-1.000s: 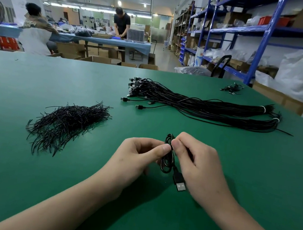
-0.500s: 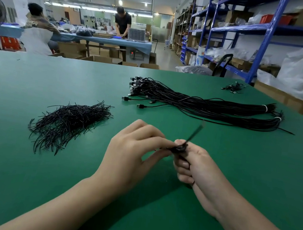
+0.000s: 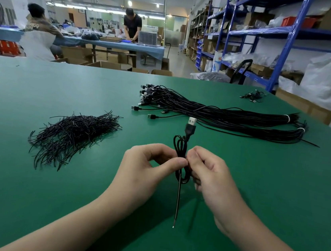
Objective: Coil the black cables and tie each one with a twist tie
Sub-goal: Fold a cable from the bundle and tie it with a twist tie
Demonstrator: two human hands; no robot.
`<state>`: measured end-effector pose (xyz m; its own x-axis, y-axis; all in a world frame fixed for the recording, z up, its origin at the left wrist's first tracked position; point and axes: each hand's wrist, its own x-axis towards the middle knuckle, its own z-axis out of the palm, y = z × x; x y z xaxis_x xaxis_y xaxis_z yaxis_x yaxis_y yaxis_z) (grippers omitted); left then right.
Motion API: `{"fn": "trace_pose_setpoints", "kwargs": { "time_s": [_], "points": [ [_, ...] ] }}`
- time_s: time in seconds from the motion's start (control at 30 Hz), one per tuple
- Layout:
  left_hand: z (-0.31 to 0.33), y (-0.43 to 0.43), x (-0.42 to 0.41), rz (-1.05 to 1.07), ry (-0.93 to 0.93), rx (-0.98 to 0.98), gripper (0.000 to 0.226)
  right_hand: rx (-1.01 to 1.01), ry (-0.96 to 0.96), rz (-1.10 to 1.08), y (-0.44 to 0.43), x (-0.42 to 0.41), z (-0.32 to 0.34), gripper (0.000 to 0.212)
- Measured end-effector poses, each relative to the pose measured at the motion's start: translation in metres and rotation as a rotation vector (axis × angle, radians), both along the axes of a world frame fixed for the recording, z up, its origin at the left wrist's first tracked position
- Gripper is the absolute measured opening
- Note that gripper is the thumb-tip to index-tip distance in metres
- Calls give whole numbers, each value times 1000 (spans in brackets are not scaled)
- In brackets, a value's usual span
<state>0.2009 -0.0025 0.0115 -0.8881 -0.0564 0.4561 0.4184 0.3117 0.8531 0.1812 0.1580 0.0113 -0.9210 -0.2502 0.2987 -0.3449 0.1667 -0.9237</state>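
Coiled cable (image 3: 181,148) pinched btwn L hand (image 3: 145,164) & R hand (image 3: 212,177) fingers.

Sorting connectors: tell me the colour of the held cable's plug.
The plug is black with a silver metal tip; head view.

- Our left hand (image 3: 145,165) and right hand (image 3: 214,179), seen from above: bare, with slim fingers and short nails.
- Our left forearm (image 3: 77,223) and right forearm (image 3: 270,248): bare from the wrist to the picture's lower edge.
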Motion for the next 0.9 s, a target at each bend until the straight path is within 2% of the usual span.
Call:
{"fn": "trace_pose_setpoints", "kwargs": {
  "time_s": [0.1, 0.17, 0.23, 0.3, 0.33, 0.4, 0.5, 0.6, 0.7, 0.77, 0.83, 0.9],
  "points": [
    [0, -3, 0, 215, 389, -404, 14, -237, -385, 105, -1, 1, 0, 27],
    [-1, -7, -2, 263, 613, -599, 17, -256, -470, 164, 3, 0, 0, 30],
    [-1, -9, -4, 272, 728, -691, 16, -232, -449, 186, 4, 0, 0, 33],
    [0, -9, -4, 268, 672, -650, 16, -210, -386, 133, 4, -1, 3, 38],
    [-1, -9, -3, 258, 576, -561, 19, -169, -305, 80, 4, -2, 4, 44],
    [0, -8, 0, 209, 276, -306, 33, -16, -20, -41, 5, -3, 5, 47],
    [2, -4, -1, -53, -158, -26, 57, 194, 371, -139, 7, 0, 5, 39],
    [3, -1, 1, -194, -312, 96, 48, 306, 518, -168, 9, -1, 2, 32],
    [3, -2, 2, -214, -338, 148, 33, 383, 527, -183, 9, -3, 2, 33],
    [3, -2, 2, -196, -304, 153, 27, 329, 436, -146, 9, -3, 2, 35],
    [3, -2, 1, -105, -162, 11, 20, 241, 272, -73, 8, -4, 2, 38],
    [2, -4, 1, 24, 46, -225, 13, 125, 37, 15, 7, -5, 2, 41]
  ]
}}
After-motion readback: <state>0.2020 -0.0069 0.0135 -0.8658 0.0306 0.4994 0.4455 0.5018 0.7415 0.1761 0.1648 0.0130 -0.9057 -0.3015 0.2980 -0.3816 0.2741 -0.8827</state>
